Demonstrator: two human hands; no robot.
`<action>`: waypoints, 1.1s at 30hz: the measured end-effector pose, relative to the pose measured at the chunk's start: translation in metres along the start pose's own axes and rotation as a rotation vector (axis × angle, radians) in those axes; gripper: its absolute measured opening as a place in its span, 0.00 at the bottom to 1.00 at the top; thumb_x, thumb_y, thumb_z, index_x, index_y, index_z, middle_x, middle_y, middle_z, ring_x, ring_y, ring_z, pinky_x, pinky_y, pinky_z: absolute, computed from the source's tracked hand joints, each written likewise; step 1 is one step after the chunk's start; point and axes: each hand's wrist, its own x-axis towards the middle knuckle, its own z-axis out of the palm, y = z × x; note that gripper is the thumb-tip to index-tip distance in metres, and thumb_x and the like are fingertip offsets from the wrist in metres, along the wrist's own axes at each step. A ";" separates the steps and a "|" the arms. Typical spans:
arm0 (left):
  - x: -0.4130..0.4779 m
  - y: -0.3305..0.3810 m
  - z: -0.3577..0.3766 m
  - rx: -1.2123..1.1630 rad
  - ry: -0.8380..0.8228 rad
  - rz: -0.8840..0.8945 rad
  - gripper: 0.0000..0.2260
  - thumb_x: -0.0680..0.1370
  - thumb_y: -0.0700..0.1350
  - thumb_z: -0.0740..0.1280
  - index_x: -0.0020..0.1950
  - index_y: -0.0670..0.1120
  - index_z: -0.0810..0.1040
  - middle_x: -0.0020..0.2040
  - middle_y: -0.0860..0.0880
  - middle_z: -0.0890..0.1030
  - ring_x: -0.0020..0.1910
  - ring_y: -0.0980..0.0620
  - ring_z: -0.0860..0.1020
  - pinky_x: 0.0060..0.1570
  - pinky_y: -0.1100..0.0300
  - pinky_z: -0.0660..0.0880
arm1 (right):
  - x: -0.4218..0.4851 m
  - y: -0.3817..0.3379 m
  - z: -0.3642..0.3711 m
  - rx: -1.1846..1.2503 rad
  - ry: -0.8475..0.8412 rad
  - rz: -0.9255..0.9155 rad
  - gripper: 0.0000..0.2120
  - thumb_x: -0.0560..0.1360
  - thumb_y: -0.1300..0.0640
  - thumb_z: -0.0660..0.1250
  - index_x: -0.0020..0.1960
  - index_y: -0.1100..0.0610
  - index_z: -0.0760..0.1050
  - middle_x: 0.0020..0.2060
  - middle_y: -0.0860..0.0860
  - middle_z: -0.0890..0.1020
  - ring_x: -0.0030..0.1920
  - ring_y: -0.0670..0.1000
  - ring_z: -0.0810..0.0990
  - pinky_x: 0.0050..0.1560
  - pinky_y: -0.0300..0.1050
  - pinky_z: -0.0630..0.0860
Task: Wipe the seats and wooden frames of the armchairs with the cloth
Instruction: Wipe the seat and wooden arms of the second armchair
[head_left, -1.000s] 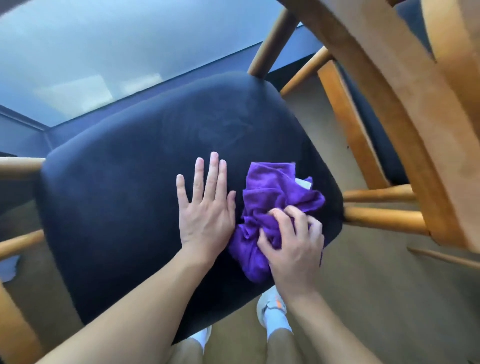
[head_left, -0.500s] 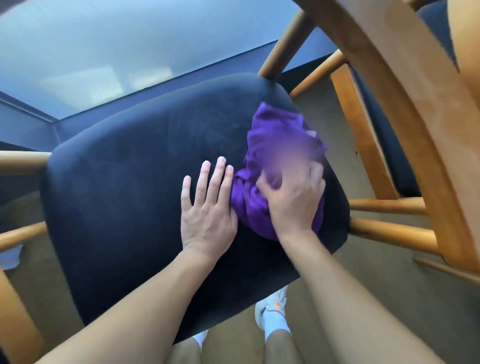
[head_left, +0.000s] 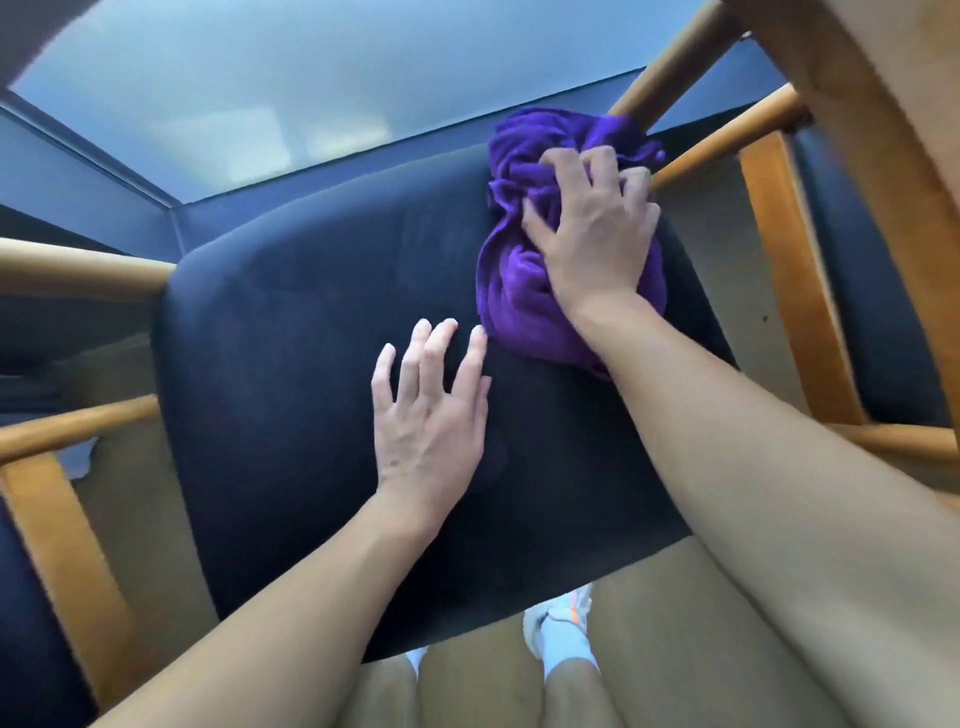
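Cloth (head_left: 519, 280) pushed to seat (head_left: 291, 395) far edge by right hand (head_left: 597, 234).

— What sort of place is this?
— Likely a meeting room or waiting area. Matching armchairs (head_left: 311, 415) with wooden frames (head_left: 789, 291) and dark blue seats (head_left: 878, 322) stand side by side on tan carpet (head_left: 722, 244), beside a glossy pale-blue surface (head_left: 234, 93), perhaps a table.

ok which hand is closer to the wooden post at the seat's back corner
Right. The right hand grips the purple cloth just below the post; the left hand lies flat on the seat, well short of it.
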 end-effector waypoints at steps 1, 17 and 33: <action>-0.001 0.000 -0.003 -0.009 -0.017 0.000 0.19 0.82 0.49 0.62 0.72 0.49 0.73 0.71 0.43 0.72 0.72 0.43 0.70 0.70 0.41 0.65 | 0.000 0.001 0.000 0.000 -0.015 -0.014 0.19 0.76 0.41 0.63 0.65 0.46 0.74 0.60 0.50 0.76 0.57 0.59 0.73 0.50 0.55 0.72; 0.059 -0.031 -0.004 0.140 -0.215 -0.172 0.32 0.80 0.64 0.53 0.81 0.52 0.54 0.81 0.45 0.54 0.78 0.36 0.54 0.67 0.27 0.58 | 0.026 -0.031 0.004 -0.056 -0.028 -0.062 0.20 0.77 0.41 0.62 0.64 0.49 0.75 0.59 0.54 0.77 0.54 0.62 0.74 0.47 0.54 0.71; 0.058 -0.026 -0.015 0.096 -0.331 -0.209 0.33 0.79 0.57 0.62 0.81 0.52 0.53 0.82 0.45 0.51 0.79 0.37 0.51 0.69 0.27 0.55 | -0.015 -0.037 0.002 0.069 0.002 -0.049 0.20 0.76 0.42 0.62 0.62 0.50 0.78 0.61 0.53 0.78 0.58 0.60 0.75 0.51 0.56 0.73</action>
